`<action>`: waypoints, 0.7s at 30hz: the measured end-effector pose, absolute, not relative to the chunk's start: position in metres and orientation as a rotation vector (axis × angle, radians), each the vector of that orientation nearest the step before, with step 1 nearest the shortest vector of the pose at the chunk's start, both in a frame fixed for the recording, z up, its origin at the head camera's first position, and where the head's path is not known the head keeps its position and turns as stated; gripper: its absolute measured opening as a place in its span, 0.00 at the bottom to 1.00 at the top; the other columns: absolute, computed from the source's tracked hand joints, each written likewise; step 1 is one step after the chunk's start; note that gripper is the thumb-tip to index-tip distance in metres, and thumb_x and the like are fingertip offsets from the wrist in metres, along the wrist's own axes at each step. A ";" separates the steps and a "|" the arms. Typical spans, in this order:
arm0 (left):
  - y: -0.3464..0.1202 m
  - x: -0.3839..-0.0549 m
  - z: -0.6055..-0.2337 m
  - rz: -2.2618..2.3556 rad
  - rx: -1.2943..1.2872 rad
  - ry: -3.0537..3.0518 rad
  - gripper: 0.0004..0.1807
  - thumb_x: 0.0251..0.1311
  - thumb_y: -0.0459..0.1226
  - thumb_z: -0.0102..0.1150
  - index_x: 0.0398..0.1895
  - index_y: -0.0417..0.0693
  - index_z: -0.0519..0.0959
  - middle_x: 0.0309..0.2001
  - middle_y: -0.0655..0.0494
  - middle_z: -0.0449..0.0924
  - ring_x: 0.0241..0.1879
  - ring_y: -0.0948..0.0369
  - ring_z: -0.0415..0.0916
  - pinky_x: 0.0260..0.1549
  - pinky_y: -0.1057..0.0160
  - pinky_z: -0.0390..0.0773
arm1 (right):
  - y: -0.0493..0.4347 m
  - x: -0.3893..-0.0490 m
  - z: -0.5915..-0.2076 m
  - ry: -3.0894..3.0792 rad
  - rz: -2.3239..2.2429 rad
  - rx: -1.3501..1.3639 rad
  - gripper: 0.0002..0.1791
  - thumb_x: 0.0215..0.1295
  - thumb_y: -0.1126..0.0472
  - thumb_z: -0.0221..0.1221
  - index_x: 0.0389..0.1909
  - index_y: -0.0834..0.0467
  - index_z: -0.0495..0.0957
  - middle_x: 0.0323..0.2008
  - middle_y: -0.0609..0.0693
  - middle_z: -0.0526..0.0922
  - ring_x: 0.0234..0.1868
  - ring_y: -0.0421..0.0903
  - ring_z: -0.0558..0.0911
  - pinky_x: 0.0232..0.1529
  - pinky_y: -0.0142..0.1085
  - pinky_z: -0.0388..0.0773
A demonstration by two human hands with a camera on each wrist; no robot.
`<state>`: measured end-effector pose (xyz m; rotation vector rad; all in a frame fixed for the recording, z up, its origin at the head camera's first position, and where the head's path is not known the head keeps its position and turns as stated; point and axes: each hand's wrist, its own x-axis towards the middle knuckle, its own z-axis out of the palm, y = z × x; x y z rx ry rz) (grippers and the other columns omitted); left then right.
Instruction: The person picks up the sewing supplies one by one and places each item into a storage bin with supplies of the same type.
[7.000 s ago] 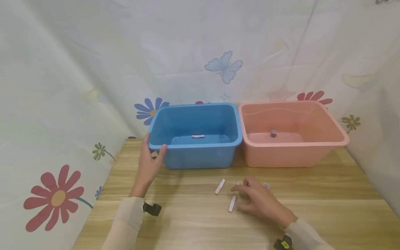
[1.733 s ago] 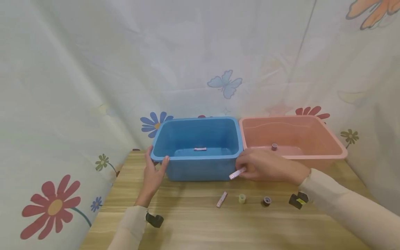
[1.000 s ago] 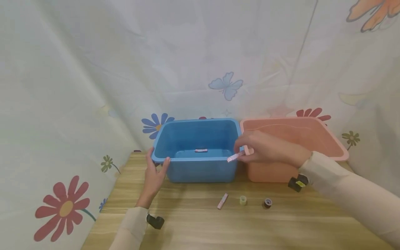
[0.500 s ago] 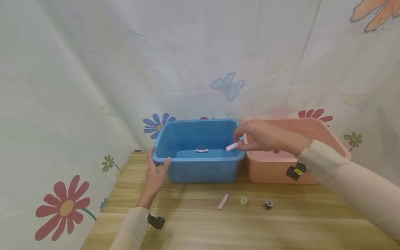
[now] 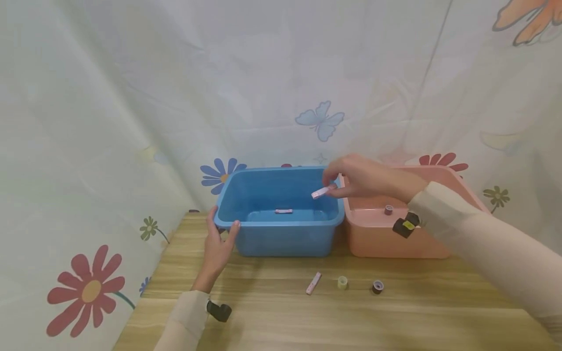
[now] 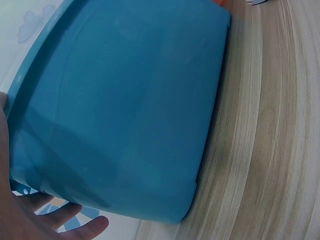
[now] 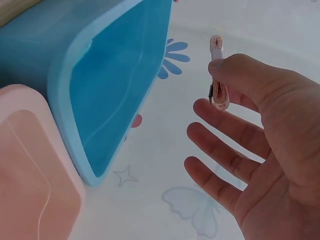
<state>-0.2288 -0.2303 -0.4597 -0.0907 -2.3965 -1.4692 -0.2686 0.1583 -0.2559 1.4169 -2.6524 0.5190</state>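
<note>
My right hand (image 5: 357, 178) pinches a folded measuring tape (image 5: 321, 192) between thumb and fingers, over the right part of the blue basin (image 5: 281, 240). In the right wrist view the measuring tape (image 7: 220, 95) shows coiled layers, a white band and a metal tip; the lower fingers are spread away from it. My left hand (image 5: 218, 248) grips the basin's front left corner, thumb at the front rim and fingers around the side. A similar folded tape (image 5: 283, 211) lies on the basin floor. Another folded tape (image 5: 313, 283) rests on the table in front.
A pink basin (image 5: 397, 243) stands right against the blue one and holds a small brown roll (image 5: 388, 210). On the wooden table (image 5: 272, 312) are a small pale yellow roll (image 5: 342, 282) and a dark roll (image 5: 377, 287). A patterned curtain (image 5: 263, 87) hangs behind.
My right hand picked up a folded measuring tape from the table, then raised it past the front rims to above the blue basin. The left hand keeps its grip on the corner.
</note>
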 end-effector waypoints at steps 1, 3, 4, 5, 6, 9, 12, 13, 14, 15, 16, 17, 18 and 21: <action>-0.231 -0.229 -0.460 -1.469 -0.088 -2.397 0.45 0.73 0.59 0.54 0.82 0.62 0.41 0.79 0.46 0.53 0.73 0.43 0.61 0.66 0.34 0.66 | 0.158 -0.270 -0.255 -2.660 0.528 1.412 0.06 0.63 0.62 0.70 0.41 0.54 0.87 0.38 0.46 0.88 0.43 0.47 0.84 0.46 0.45 0.84; -0.231 -0.229 -0.461 -1.474 -0.092 -2.393 0.45 0.73 0.58 0.54 0.82 0.62 0.41 0.79 0.47 0.54 0.73 0.43 0.61 0.66 0.35 0.66 | 0.156 -0.274 -0.253 -2.661 0.543 1.405 0.07 0.63 0.61 0.71 0.41 0.54 0.87 0.39 0.46 0.88 0.42 0.46 0.84 0.46 0.45 0.85; -0.231 -0.229 -0.461 -1.476 -0.094 -2.390 0.45 0.73 0.58 0.54 0.82 0.62 0.42 0.79 0.47 0.54 0.73 0.43 0.61 0.66 0.35 0.66 | 0.155 -0.275 -0.252 -2.659 0.542 1.401 0.07 0.64 0.61 0.71 0.41 0.54 0.87 0.39 0.45 0.88 0.42 0.46 0.83 0.46 0.44 0.85; -0.232 -0.229 -0.461 -1.477 -0.095 -2.388 0.44 0.73 0.58 0.54 0.82 0.63 0.42 0.79 0.47 0.54 0.73 0.43 0.61 0.66 0.35 0.66 | 0.154 -0.277 -0.251 -2.660 0.538 1.395 0.07 0.64 0.60 0.71 0.41 0.54 0.87 0.38 0.45 0.87 0.42 0.45 0.83 0.46 0.43 0.84; -0.232 -0.229 -0.462 -1.477 -0.096 -2.384 0.44 0.73 0.58 0.54 0.82 0.63 0.42 0.79 0.47 0.54 0.73 0.43 0.61 0.66 0.35 0.66 | 0.153 -0.278 -0.250 -2.660 0.534 1.395 0.06 0.64 0.60 0.70 0.41 0.53 0.87 0.38 0.44 0.87 0.41 0.44 0.83 0.46 0.42 0.84; -0.232 -0.230 -0.462 -1.476 -0.092 -2.383 0.44 0.73 0.57 0.54 0.82 0.63 0.42 0.79 0.47 0.54 0.73 0.43 0.61 0.66 0.34 0.66 | 0.149 -0.282 -0.248 -2.673 0.517 1.377 0.06 0.64 0.58 0.71 0.40 0.51 0.86 0.38 0.42 0.87 0.41 0.42 0.83 0.46 0.39 0.83; -0.232 -0.229 -0.462 -1.473 -0.078 -2.387 0.44 0.73 0.57 0.54 0.82 0.63 0.42 0.79 0.47 0.54 0.73 0.43 0.61 0.66 0.34 0.66 | 0.146 -0.285 -0.247 -2.692 0.511 1.366 0.06 0.64 0.57 0.70 0.41 0.51 0.86 0.39 0.42 0.87 0.42 0.42 0.83 0.48 0.40 0.83; -0.232 -0.229 -0.462 -1.472 -0.075 -2.388 0.44 0.73 0.57 0.54 0.82 0.63 0.41 0.79 0.47 0.54 0.73 0.43 0.61 0.66 0.34 0.66 | 0.145 -0.287 -0.247 -2.694 0.515 1.365 0.06 0.65 0.58 0.70 0.41 0.51 0.86 0.39 0.43 0.87 0.42 0.42 0.83 0.48 0.40 0.84; -0.231 -0.229 -0.462 -1.474 -0.076 -2.388 0.44 0.73 0.57 0.54 0.82 0.63 0.41 0.80 0.47 0.53 0.73 0.43 0.61 0.66 0.34 0.66 | 0.145 -0.288 -0.247 -2.696 0.519 1.364 0.06 0.65 0.58 0.70 0.41 0.51 0.86 0.39 0.43 0.87 0.42 0.43 0.83 0.49 0.41 0.84; -0.231 -0.229 -0.461 -1.476 -0.076 -2.387 0.45 0.73 0.57 0.54 0.82 0.63 0.41 0.80 0.47 0.53 0.73 0.43 0.61 0.66 0.34 0.66 | 0.144 -0.290 -0.247 -2.697 0.522 1.362 0.06 0.65 0.59 0.70 0.41 0.52 0.86 0.39 0.44 0.87 0.43 0.43 0.83 0.50 0.42 0.84; -0.231 -0.229 -0.461 -1.478 -0.076 -2.387 0.45 0.73 0.58 0.54 0.82 0.62 0.41 0.80 0.46 0.53 0.73 0.43 0.61 0.66 0.34 0.66 | 0.143 -0.292 -0.247 -2.699 0.524 1.359 0.06 0.65 0.59 0.70 0.41 0.52 0.86 0.39 0.44 0.87 0.43 0.44 0.84 0.51 0.43 0.84; -0.231 -0.229 -0.461 -1.480 -0.076 -2.385 0.45 0.73 0.58 0.54 0.82 0.62 0.42 0.79 0.46 0.54 0.73 0.43 0.62 0.66 0.34 0.66 | 0.142 -0.293 -0.247 -2.698 0.526 1.355 0.06 0.65 0.59 0.70 0.41 0.52 0.86 0.39 0.45 0.87 0.43 0.44 0.84 0.51 0.43 0.84; -0.231 -0.229 -0.460 -1.481 -0.077 -2.384 0.45 0.73 0.58 0.54 0.82 0.62 0.42 0.79 0.46 0.54 0.73 0.43 0.62 0.66 0.34 0.66 | 0.142 -0.295 -0.247 -2.699 0.529 1.353 0.06 0.65 0.59 0.70 0.41 0.53 0.86 0.40 0.45 0.87 0.44 0.45 0.84 0.51 0.44 0.84; -0.230 -0.230 -0.460 -1.483 -0.079 -2.381 0.44 0.73 0.57 0.54 0.82 0.62 0.42 0.79 0.45 0.54 0.73 0.43 0.62 0.66 0.35 0.66 | 0.139 -0.300 -0.247 -2.715 0.533 1.329 0.06 0.65 0.58 0.70 0.42 0.52 0.86 0.41 0.45 0.87 0.45 0.45 0.84 0.52 0.45 0.83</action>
